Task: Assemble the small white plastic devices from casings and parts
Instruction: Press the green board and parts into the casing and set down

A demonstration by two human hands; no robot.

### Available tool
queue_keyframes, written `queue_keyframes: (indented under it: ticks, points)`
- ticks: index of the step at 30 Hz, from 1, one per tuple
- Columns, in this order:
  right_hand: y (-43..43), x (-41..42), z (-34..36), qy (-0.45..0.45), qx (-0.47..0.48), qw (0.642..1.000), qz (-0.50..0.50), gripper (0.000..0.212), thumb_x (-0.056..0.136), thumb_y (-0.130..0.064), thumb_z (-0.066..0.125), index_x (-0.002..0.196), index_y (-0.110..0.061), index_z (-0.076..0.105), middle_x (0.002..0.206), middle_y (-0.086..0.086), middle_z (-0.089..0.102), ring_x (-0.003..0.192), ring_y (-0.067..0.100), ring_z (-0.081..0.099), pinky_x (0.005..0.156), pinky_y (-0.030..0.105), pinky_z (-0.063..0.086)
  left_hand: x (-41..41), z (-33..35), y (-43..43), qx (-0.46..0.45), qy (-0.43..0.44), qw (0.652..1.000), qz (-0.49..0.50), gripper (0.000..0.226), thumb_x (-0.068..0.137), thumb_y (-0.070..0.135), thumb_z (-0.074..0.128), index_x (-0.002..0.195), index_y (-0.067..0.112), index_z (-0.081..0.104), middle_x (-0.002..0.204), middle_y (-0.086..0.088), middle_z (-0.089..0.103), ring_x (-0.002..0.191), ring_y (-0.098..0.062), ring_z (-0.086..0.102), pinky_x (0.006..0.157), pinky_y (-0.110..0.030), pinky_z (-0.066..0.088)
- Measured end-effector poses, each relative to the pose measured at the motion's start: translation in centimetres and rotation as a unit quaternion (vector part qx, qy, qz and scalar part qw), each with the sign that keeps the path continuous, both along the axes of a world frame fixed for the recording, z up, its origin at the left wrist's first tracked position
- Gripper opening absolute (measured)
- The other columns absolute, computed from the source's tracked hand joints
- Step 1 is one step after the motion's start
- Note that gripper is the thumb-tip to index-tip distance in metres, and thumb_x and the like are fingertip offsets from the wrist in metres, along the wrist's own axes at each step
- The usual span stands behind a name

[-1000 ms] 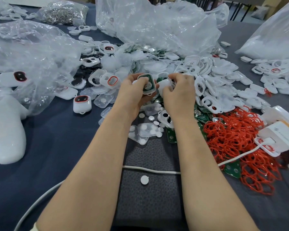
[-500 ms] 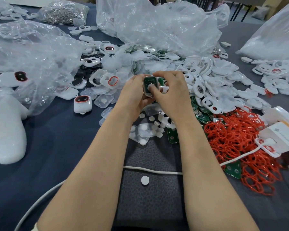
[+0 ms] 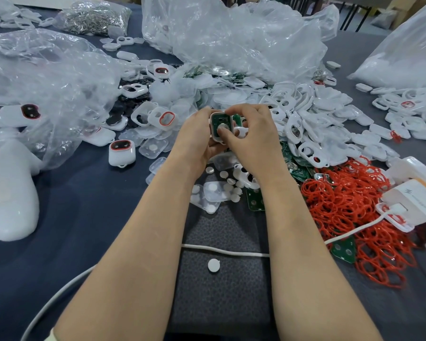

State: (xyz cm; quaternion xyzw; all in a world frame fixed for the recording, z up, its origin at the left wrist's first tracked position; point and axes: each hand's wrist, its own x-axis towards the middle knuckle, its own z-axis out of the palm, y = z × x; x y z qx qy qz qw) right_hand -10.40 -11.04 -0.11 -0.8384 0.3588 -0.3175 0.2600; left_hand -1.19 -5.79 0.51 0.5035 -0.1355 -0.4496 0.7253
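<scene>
Head view — right hand (image 3: 253,141) moved onto casing (image 3: 217,120), thumb seemingly pressing.

White cable (image 3: 221,251) across grey mat (image 3: 221,303)

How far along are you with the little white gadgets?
One closed device looks finished on the table. The left hand holds an open casing with a green board; the right hand presses into it. Heaps of empty casings and red rings remain.

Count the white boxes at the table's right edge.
2: the far box lies beside the red rings; the near box, bearing a logo, has the white cable plugged into it. More may lie beyond the frame's edge.
</scene>
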Motion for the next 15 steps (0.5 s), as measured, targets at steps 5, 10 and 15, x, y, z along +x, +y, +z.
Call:
queue_keyframes:
  ticks: [5, 10, 15]
  points:
    - [-0.02, -0.03, 0.06, -0.002, -0.001, 1.000, -0.003, 0.034, 0.084, -0.024, 0.069, 0.117, -0.021, 0.059, 0.117, 0.003, 0.046, 0.113, 0.022, 0.048, 0.098, 0.032, 0.042, 0.03, -0.05, -0.06, 0.001, 0.005, 1.000, 0.004, 0.020, 0.099, 0.016, 0.039, 0.091, 0.010, 0.057, 0.064, -0.009, 0.069, 0.055, -0.020, 0.067, 0.053, -0.026, 0.056]
    - [-0.01, -0.02, -0.03, 0.008, -0.005, 1.000, -0.007, 0.033, 0.084, -0.025, 0.069, 0.116, -0.020, 0.059, 0.117, 0.003, 0.046, 0.112, 0.022, 0.048, 0.098, 0.033, 0.042, 0.12, -0.13, -0.05, 0.001, 0.001, 1.000, -0.002, 0.019, 0.098, 0.014, 0.041, 0.094, 0.009, 0.058, 0.066, -0.009, 0.070, 0.056, -0.020, 0.068, 0.052, -0.025, 0.056]
    - [-0.04, 0.04, 0.02, 0.012, -0.007, 1.000, -0.006, 0.031, 0.086, -0.027, 0.068, 0.115, -0.018, 0.062, 0.117, 0.005, 0.048, 0.115, 0.022, 0.046, 0.100, 0.032, 0.039, 0.23, -0.61, 0.06, 0.007, -0.063, 0.998, -0.006, 0.013, 0.098, 0.009, 0.045, 0.103, 0.010, 0.056, 0.087, -0.010, 0.068, 0.064, -0.017, 0.068, 0.054, -0.026, 0.056]
